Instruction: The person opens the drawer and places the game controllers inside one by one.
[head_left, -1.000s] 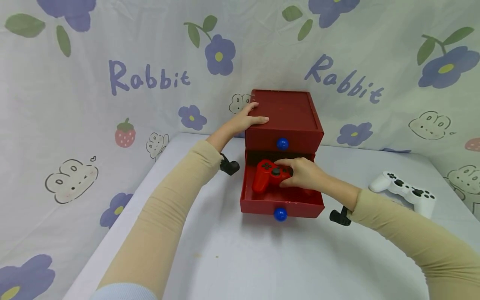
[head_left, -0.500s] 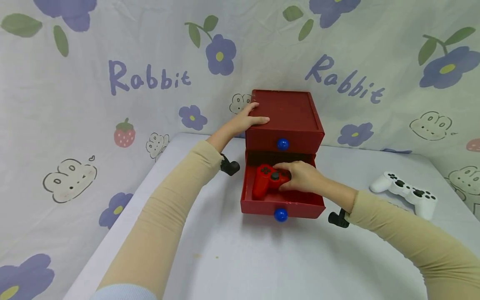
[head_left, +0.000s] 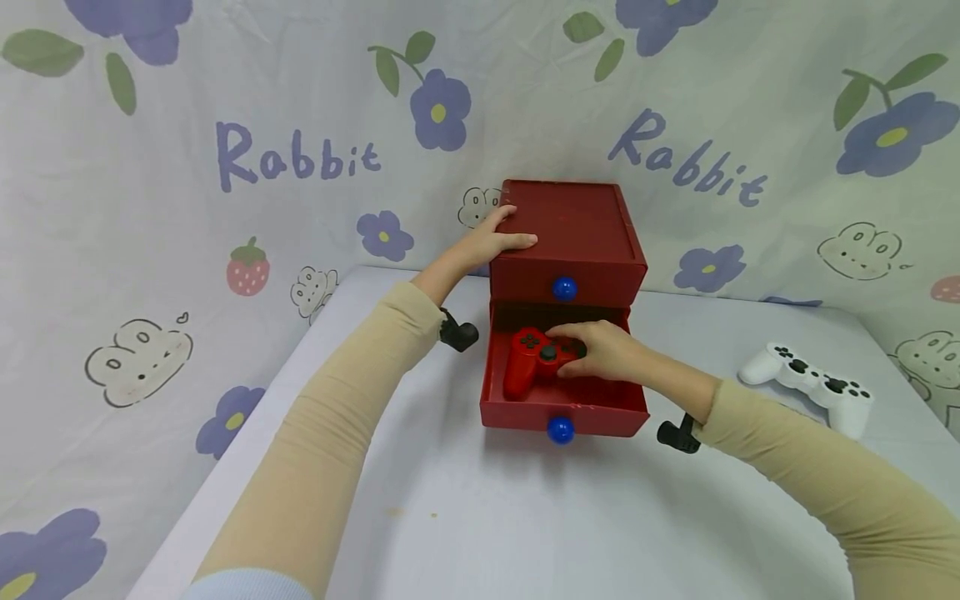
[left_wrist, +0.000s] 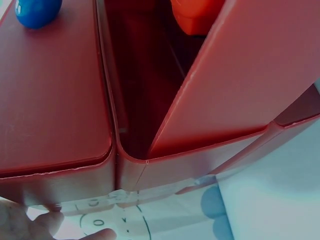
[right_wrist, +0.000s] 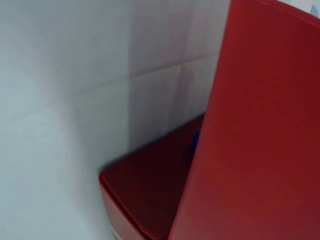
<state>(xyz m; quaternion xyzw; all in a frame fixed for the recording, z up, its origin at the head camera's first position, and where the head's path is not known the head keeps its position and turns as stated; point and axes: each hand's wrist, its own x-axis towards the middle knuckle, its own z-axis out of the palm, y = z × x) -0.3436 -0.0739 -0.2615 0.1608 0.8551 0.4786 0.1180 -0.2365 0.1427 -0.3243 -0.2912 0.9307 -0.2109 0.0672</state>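
Observation:
A small red drawer cabinet stands against the backdrop, its lower drawer pulled out. Inside that drawer lies a red game controller, tilted, its left handle toward the drawer front. My right hand reaches in over the drawer's right side and holds the controller's right part between thumb and fingers, covering that end. My left hand rests on the cabinet's upper left edge, fingers extended; its fingertips show at the bottom of the left wrist view. Red drawer walls fill much of the right wrist view, where the hand is hidden.
A white game controller lies on the white table to the right. The upper drawer is closed; a blue knob sits on its front, another blue knob on the lower one. Behind hangs a printed cloth.
Over the first half second my right hand lowered the red game controller slightly in the drawer, toward its front. Since then almost nothing has moved. The left hand has stayed in place.

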